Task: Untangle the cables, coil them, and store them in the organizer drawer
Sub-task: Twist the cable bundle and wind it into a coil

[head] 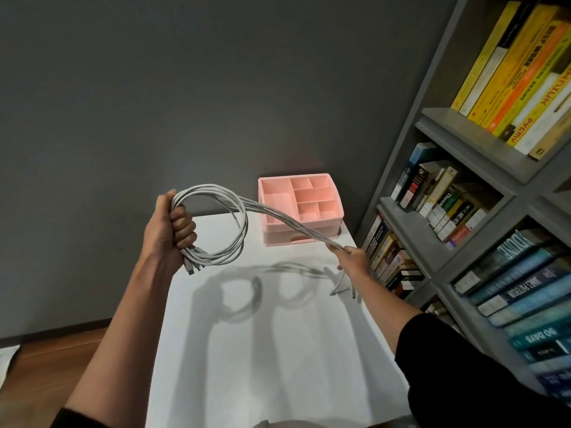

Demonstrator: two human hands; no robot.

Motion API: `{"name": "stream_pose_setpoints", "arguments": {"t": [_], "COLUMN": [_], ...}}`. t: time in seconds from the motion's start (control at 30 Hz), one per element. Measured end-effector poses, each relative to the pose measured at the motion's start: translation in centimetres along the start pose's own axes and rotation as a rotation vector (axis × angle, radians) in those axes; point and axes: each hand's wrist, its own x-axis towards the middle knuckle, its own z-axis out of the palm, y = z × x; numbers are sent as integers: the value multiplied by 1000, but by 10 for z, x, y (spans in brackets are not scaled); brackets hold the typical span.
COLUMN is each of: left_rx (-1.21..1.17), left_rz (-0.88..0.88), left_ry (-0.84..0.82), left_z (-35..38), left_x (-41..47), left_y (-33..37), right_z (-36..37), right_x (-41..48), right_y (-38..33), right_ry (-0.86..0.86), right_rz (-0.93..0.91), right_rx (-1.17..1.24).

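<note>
Over the white table (278, 350), your left hand (168, 230) fists round the coiled cables (244, 230) above its far left corner while your right hand (353, 257) pinches their loose run taut near the right edge, before the pink organizer (278, 237), likely to lay another loop.

A bundle of white cables (216, 223) was gripped in a loop by the left hand (168, 230) and pinched further along by the right hand (352, 257), above the white tabletop (262, 350). A pink organizer (301, 208) was set at the far edge.
</note>
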Motion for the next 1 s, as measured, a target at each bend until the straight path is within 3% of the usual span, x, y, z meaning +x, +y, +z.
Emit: {"name": "stream_pose_setpoints", "arguments": {"t": [0.13,0.23,0.4,0.63,0.8,1.0], "left_rx": [30,162,407,395,361,434], "left_rz": [-4,7,-25,-72,-133,-136], "left_ry": [25,52,33,-13,3,15], "left_z": [-5,-4,19,35,27,41], "left_x": [1,1,-8,-16,-12,-10], "left_y": [0,-10,-40,-51,-51,-57], "right_z": [0,5,25,38,40,55], "right_x": [0,-2,-13,-24,-22,-38], "right_y": [3,-8,-50,-83,-80,-97], "right_ry": [61,119,15,-72,-31,-171], "right_rz": [69,170,245,298,365,408], "right_rx": [19,165,488,714,766,955]}}
